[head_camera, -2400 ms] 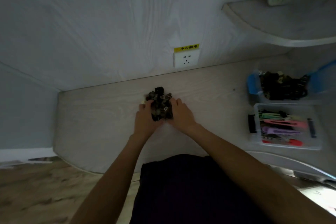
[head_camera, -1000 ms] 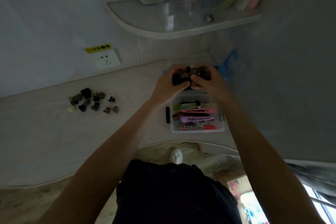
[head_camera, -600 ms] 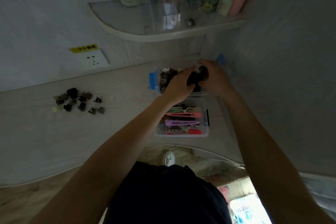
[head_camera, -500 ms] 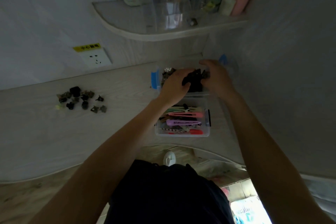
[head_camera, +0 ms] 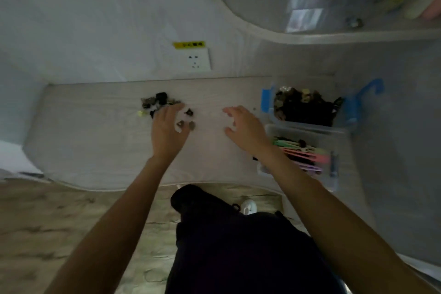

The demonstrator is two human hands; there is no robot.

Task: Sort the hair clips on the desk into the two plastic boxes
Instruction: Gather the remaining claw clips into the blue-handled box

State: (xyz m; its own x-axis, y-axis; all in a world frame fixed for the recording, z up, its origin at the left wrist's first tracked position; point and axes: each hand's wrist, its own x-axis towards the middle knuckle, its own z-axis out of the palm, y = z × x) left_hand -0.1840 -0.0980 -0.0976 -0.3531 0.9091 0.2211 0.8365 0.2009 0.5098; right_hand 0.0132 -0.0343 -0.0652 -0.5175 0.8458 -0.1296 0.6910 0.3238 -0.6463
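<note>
A small heap of dark claw clips [head_camera: 159,102] lies on the pale desk [head_camera: 100,141] near the back wall. My left hand [head_camera: 168,129] rests over the heap's right side, fingers spread, a few clips showing between them. My right hand [head_camera: 245,127] hovers open and empty above the desk, between the heap and the boxes. The far clear box with blue latches [head_camera: 266,100] holds a pile of dark claw clips [head_camera: 305,108]. The near clear box [head_camera: 334,174] holds long pink, green and purple clips [head_camera: 307,156]; my right forearm hides its left part.
A white wall socket [head_camera: 196,61] with a yellow label sits behind the heap. A curved shelf [head_camera: 286,33] with bottles and a clear organiser hangs above the boxes. The desk's front edge curves towards my dark lap [head_camera: 238,246].
Both hands left the far box, where they dropped a handful of dark clips, and swung left. My left hand now lies on the remaining heap and my right hand trails empty.
</note>
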